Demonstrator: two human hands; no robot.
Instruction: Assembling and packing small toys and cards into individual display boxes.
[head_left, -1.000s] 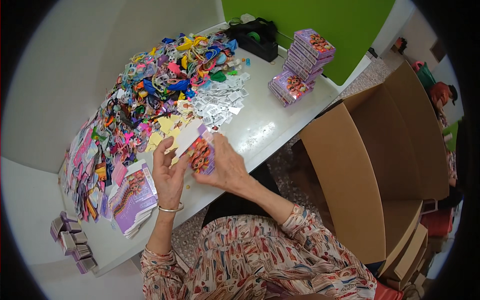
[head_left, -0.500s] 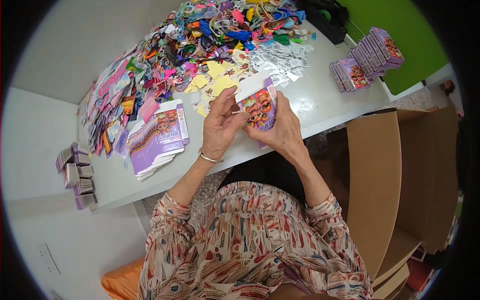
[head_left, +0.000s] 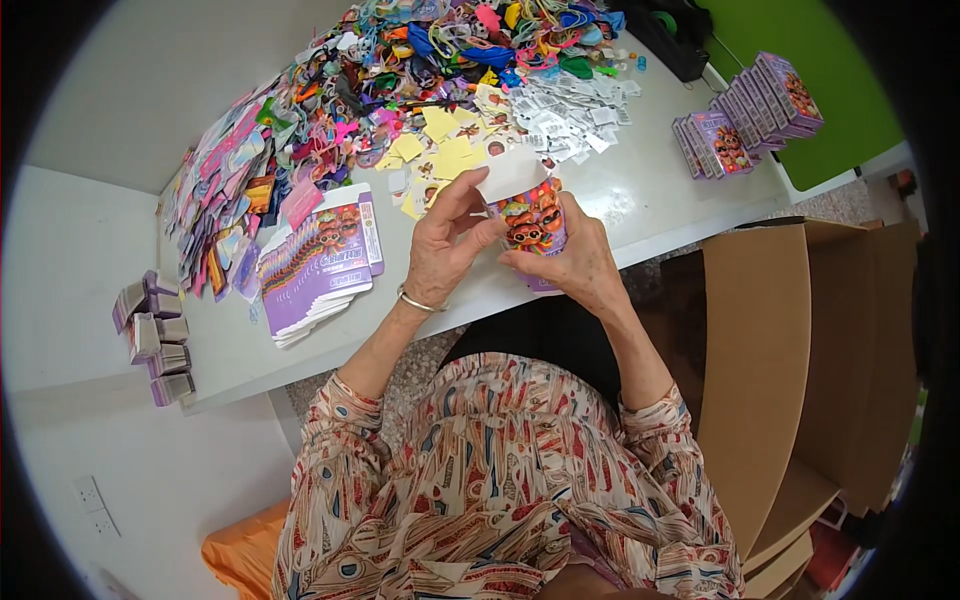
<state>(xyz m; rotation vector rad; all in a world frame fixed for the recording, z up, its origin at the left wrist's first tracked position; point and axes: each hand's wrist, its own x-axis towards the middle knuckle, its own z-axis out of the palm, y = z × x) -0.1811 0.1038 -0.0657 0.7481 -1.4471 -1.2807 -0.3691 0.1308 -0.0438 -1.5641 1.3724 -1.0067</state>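
Observation:
Between my hands, over the table's front edge, is a small purple cardboard box [head_left: 535,222] with a colourful cartoon picture. Its white end flap [head_left: 513,172] stands up at the far end. My right hand [head_left: 583,262] grips the right side, thumb across the printed front. My left hand [head_left: 450,245] holds the left edge, its thumb by the front and its fingertips up near the flap. Whatever is inside the box is hidden. Left of my hands lies a fanned stack of flat purple cartons [head_left: 320,280] with the same print.
A large heap of colourful small items [head_left: 430,70] covers the table's back. Yellow cards [head_left: 455,155] and white slips [head_left: 570,115] lie before it. Filled-out purple boxes [head_left: 765,105] stand at the far right; small grey-and-purple stacks [head_left: 158,340] at the left edge. A big open carton [head_left: 755,340] is beside me.
My hands and the box have shifted slightly right in the picture, and so has the table scene. The box's flap now tilts more upright; both hands keep their hold.

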